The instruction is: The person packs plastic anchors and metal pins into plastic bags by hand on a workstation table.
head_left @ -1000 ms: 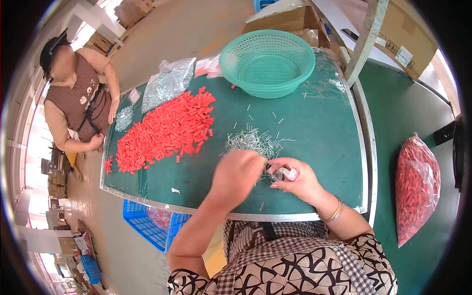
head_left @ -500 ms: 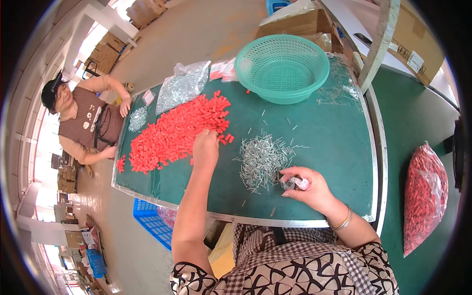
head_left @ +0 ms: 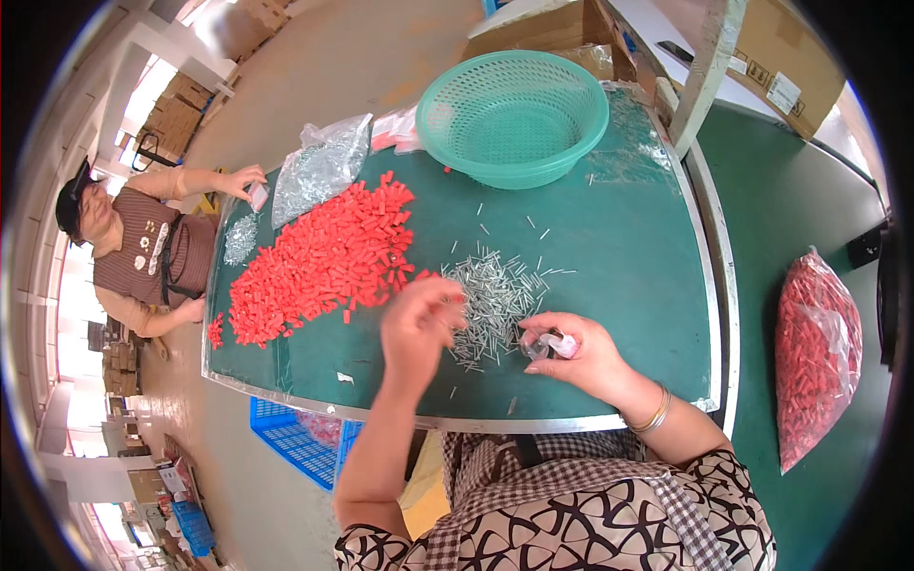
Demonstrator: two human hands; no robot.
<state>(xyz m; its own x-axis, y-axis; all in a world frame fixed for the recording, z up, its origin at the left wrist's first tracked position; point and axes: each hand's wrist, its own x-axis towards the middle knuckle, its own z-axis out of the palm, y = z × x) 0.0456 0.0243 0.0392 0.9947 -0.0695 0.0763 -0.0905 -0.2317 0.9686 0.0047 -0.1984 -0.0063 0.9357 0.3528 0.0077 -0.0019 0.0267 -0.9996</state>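
My left hand is closed, with a bit of red at its fingertips that looks like a red plastic plug. It hovers between the heap of red plastic plugs and the pile of silver screws. The hand is a little blurred. At the near right edge of the screws, my right hand pinches a small clear plastic bag with a whitish-pink part. What lies inside the bag is hard to make out.
A green mesh basket and a clear bag of metal parts stand on the green table's far side. At its left end a co-worker's hand holds a small packet. A sack of red plugs lies on the right; a blue crate sits below.
My left hand has come away from the red heap, moving right and nearer to me, toward the screws. My right hand keeps its hold on the bag. The co-worker has picked up a packet.
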